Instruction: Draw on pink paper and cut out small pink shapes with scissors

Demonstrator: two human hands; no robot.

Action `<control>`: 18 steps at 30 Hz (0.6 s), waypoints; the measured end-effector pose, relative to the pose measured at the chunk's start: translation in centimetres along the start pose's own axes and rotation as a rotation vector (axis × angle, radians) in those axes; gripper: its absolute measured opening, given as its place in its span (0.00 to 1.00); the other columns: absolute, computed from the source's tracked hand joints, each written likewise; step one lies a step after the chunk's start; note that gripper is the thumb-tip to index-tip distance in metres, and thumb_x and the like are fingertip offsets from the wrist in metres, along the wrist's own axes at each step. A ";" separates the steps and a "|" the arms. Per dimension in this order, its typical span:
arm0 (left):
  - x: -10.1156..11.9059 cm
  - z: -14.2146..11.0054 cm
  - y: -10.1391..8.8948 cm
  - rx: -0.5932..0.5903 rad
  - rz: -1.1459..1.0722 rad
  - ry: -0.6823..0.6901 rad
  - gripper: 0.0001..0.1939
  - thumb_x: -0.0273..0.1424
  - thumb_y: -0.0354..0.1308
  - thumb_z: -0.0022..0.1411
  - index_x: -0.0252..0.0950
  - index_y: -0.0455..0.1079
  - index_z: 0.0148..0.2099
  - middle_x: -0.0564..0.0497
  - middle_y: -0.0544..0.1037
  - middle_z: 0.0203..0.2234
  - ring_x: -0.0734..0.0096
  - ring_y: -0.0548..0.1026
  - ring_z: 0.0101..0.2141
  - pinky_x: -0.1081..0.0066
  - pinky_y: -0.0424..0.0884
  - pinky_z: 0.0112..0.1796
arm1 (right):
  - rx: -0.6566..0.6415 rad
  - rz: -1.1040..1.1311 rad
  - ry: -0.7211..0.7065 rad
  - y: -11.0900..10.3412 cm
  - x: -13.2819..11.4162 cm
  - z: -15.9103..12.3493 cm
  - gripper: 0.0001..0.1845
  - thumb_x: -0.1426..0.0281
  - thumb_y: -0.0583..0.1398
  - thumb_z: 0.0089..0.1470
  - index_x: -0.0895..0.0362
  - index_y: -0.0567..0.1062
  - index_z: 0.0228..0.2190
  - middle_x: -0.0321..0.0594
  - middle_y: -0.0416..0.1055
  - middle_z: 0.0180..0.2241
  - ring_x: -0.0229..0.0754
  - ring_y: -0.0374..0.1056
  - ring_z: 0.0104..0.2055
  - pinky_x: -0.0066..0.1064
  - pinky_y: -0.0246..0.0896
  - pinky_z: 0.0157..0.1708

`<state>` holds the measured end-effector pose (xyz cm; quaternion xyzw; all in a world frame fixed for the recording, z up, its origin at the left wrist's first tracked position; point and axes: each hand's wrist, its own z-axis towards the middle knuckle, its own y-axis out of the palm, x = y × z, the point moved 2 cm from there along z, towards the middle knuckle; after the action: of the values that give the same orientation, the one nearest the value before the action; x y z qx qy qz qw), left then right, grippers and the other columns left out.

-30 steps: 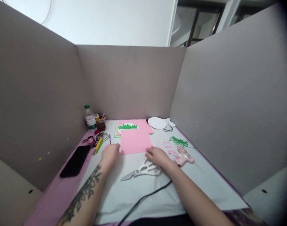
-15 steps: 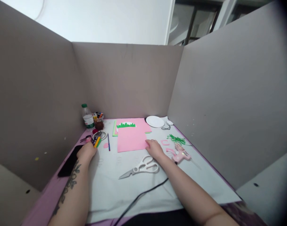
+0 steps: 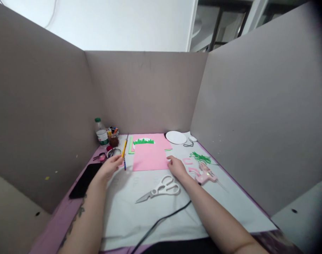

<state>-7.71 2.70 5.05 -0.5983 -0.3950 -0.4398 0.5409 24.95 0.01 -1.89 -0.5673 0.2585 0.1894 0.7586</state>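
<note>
On my feed, the left hand [image 3: 111, 165] pinches a yellow tool [image 3: 124, 149], thin end pointing away, while the right hand [image 3: 177, 167] sits loosely parted at the right edge of the pink sheet [image 3: 149, 158], contact unclear. Sheet lies flat between the hands, beyond the scissors [image 3: 161, 189]. I see a white-and-green label [image 3: 102, 135] on the bottle [image 3: 98, 125], lettering too small to read.

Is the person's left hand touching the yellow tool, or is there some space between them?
Touching. The head view shows it: the left hand pinches the lower end of the yellow tool at its fingertips, with no gap visible.
</note>
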 end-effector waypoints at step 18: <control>0.8 -3.8 13.1 -0.181 0.342 0.482 0.11 0.34 0.53 0.57 0.34 0.74 0.36 0.50 0.76 0.29 0.69 0.71 0.31 0.71 0.65 0.34 | -0.230 1.009 -0.100 0.0 -5.2 -2.4 0.09 0.66 0.61 0.45 0.60 0.73 0.27 0.38 0.72 0.28 0.40 0.68 0.32 0.32 0.63 0.37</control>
<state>4.58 -2.46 2.05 -0.5804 -0.1082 -0.5050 0.6296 20.36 -2.25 0.73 -0.4418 0.4409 0.5856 0.5171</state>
